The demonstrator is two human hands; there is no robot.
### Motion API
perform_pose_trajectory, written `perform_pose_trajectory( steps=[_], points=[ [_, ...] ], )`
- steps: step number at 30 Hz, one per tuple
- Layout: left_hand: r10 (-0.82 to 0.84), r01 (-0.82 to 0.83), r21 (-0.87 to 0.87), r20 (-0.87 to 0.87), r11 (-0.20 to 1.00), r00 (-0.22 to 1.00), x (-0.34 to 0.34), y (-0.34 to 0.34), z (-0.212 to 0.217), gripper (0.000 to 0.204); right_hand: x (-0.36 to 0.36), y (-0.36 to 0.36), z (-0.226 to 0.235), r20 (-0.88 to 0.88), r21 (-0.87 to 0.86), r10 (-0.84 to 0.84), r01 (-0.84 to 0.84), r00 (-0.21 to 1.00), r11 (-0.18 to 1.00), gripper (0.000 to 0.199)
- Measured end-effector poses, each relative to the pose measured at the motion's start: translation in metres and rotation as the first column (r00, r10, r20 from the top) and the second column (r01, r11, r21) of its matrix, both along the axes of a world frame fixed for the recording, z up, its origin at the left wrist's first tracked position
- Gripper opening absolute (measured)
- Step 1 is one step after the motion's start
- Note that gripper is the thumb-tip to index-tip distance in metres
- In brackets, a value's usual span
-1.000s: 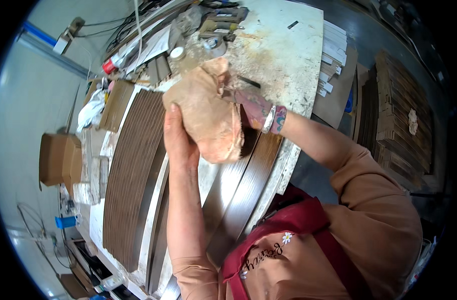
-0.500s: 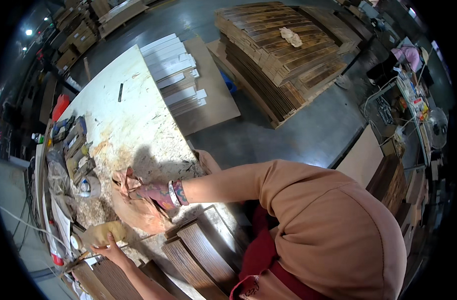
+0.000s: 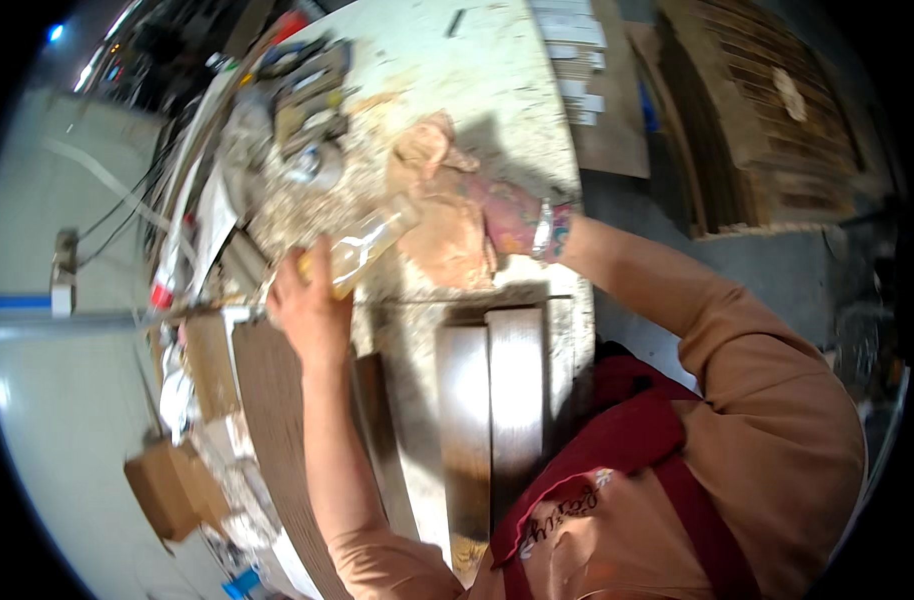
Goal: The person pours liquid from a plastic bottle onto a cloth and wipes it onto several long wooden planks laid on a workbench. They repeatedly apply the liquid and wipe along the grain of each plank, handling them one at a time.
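My left hand (image 3: 309,300) grips a clear plastic bottle (image 3: 369,240) of yellowish liquid, tilted with its top toward the rag. My right hand (image 3: 482,205) holds a crumpled tan rag (image 3: 439,205) against the stained white worktable (image 3: 427,70); most of that hand is hidden under the cloth, and a bracelet sits on its wrist. Two dark brown wood planks (image 3: 492,400) lie on the bench just in front of me, below both hands.
Metal tools and clutter (image 3: 307,85) lie at the table's far left. A stack of brown boards (image 3: 277,420) stands at my left, a cardboard box (image 3: 167,485) on the floor, white strips (image 3: 577,50) and a pile of wood pieces (image 3: 767,110) at right.
The view has swung back over the bench. My left hand now holds the bottle up by the rag, and my right hand has gone from spreading the rag to pressing it on the table.
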State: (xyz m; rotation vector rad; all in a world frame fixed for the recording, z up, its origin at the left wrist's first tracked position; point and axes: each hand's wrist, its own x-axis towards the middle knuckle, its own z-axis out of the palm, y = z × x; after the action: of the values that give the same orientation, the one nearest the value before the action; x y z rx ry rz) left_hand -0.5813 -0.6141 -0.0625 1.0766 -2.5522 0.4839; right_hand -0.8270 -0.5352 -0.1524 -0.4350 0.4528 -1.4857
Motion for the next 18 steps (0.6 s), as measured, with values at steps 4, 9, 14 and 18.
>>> perform_pose_trajectory(
  steps=[4, 9, 14, 18],
  points=[
    [-0.002, 0.019, -0.133, 0.131, 0.991, 0.991, 0.013, 0.008, 0.021, 0.064, 0.002, 0.014, 0.000, -0.082, 0.136, 0.015, -0.004, 0.997, 0.991, 0.050],
    [0.007, 0.018, -0.124, 0.198, 0.992, 0.980, 0.025, 0.018, 0.044, 0.066, -0.004, 0.008, -0.002, -0.038, 0.175, 0.054, -0.046, 0.998, 0.983, 0.054],
    [0.026, -0.001, -0.093, 0.264, 0.996, 0.964, 0.032, 0.013, 0.035, 0.063, -0.007, 0.001, -0.019, -0.030, 0.290, 0.081, -0.069, 0.996, 0.954, 0.053],
    [0.049, -0.058, 0.087, 0.111, 0.995, 0.993, 0.028, 0.006, 0.016, 0.062, 0.001, -0.005, -0.023, -0.012, 0.264, 0.082, -0.076, 0.997, 0.962, 0.056]
  ],
)
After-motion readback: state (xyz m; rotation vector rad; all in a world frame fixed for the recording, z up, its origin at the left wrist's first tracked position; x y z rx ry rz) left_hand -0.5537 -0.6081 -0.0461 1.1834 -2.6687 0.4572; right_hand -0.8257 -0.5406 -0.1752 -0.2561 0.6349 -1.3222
